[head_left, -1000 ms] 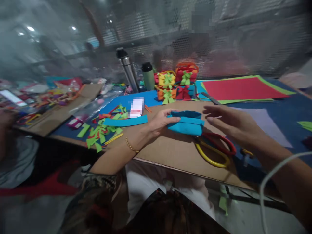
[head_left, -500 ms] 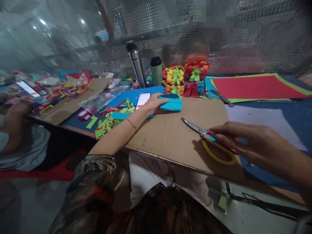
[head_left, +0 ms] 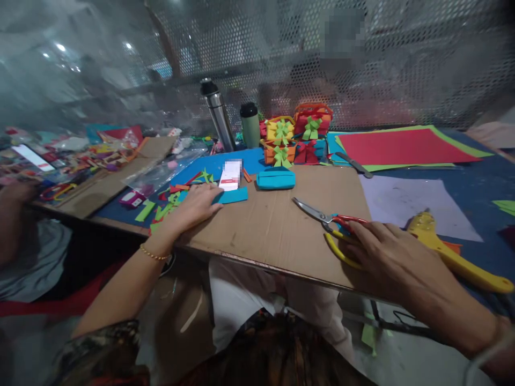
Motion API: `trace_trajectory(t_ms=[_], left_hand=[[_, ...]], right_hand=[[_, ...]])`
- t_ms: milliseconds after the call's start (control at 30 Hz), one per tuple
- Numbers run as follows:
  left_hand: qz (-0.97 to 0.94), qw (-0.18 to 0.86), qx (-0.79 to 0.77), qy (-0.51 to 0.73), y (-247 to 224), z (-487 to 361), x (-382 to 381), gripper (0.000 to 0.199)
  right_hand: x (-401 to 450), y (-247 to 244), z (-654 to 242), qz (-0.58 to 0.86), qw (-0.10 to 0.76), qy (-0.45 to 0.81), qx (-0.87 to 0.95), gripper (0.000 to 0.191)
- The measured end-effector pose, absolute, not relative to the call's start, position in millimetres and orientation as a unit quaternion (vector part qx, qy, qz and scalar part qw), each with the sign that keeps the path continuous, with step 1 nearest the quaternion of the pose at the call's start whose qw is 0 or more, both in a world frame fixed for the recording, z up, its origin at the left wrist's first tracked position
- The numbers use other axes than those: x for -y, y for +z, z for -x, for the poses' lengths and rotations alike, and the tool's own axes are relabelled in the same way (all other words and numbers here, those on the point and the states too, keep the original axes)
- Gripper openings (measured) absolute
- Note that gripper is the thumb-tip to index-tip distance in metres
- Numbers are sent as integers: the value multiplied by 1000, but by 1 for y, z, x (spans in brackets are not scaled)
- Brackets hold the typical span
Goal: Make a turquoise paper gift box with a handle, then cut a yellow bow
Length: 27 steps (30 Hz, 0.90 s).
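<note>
The right hand point(head_left: 386, 254) lies palm down over the handles of the scissors point(head_left: 323, 215), fingers lightly bent; whether they are gripped or only touched, I cannot tell. The left hand point(head_left: 200, 203) is loosely spread at the blue strip point(head_left: 236, 195), thumb apart from the fingers, and here too a pinch cannot be made out. The scissors rest on the cardboard point(head_left: 257, 230), blades slightly parted, tips pointing away from the right hand. The folded blue piece point(head_left: 276, 180) lies alone near the far edge of the cardboard, beyond the tips and touched by neither hand.

To handle the scissors well, it would be best to seat thumb and fingers fully in the loops before lifting, and to keep the tips low and clear of the folded blue piece. The strip is best taken by one end and drawn free of the scraps point(head_left: 164, 212), so that it hangs straight and untwisted. The glue gun point(head_left: 458, 261) lies just beside the right hand; it may be hot, so the wrist should swing wide of it.

As for containers, small baskets stand stacked at the back of the worktop point(head_left: 475, 198): a yellow basket point(head_left: 274, 128) on an orange basket point(head_left: 271, 155), and a red basket point(head_left: 311, 120) beside them, with bows on their fronts. Their insides are hidden. The steel flask point(head_left: 219, 115) and green bottle point(head_left: 250, 128) are capped, contents out of sight.
</note>
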<state>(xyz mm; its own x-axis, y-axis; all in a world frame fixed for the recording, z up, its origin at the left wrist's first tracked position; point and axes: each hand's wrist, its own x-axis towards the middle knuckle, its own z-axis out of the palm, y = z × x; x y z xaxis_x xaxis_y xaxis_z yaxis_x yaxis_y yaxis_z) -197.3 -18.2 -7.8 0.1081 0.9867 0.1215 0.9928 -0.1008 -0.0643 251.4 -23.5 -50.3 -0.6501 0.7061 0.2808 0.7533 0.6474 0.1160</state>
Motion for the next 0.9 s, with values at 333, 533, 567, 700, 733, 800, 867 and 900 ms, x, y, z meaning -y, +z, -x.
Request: trace_trajectory(t_ms=[333,533,567,700,733,800,867,900], left_hand=[[767,164,614,-83,-22,179,18,33],[781,225,558,-166,-16,132,41,35],[798,248,521,-173,-19,119,47,34],[842,329,387,-185,-31,64,65,30],[845,340,368,-187,-33,52,69,27],[862,330,344,-173,-36,36,74,22],[879,288,341,-167,-38,32,80,20],[883,263,349,-171,-39,34,83,19]], right_hand=[[9,-30,-228,461,11,-138,877,25],[5,-17,-220,480,25,-204,853,26],[11,-14,-217,453,58,-208,865,25],[37,-9,-203,293,200,-177,918,27],[41,-11,-201,269,218,-169,923,25],[44,-21,-201,241,227,-153,931,24],[45,-32,-206,226,225,-123,940,29],[46,-36,-210,223,222,-103,944,30]])
